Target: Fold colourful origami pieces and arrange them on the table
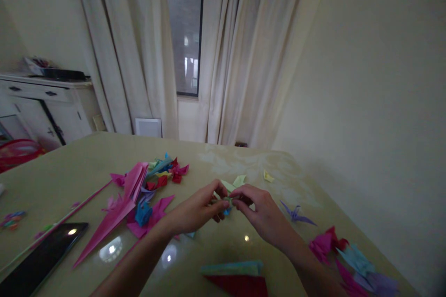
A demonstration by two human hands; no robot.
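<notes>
My left hand point(200, 209) and my right hand point(261, 211) meet over the middle of the table, thumbs and fingertips pinched together. Between them they hold a light green folded paper point(239, 181), whose pointed flaps stick up beyond the fingers. My fingers hide most of it. A small bit of blue paper point(227, 211) shows just under the fingertips. To the right of my right hand lies a purple paper crane point(296, 213). Left of my left hand is a pile of folded papers, with a large pink paper plane point(120, 216) and a crumpled blue piece point(143, 214).
A black phone-like slab point(45, 257) and a thin pink stick point(78, 206) lie at the left. Red folded paper point(240, 285) sits at the near edge, and more coloured papers point(357, 260) at the right. A small yellow paper point(268, 176) lies farther back.
</notes>
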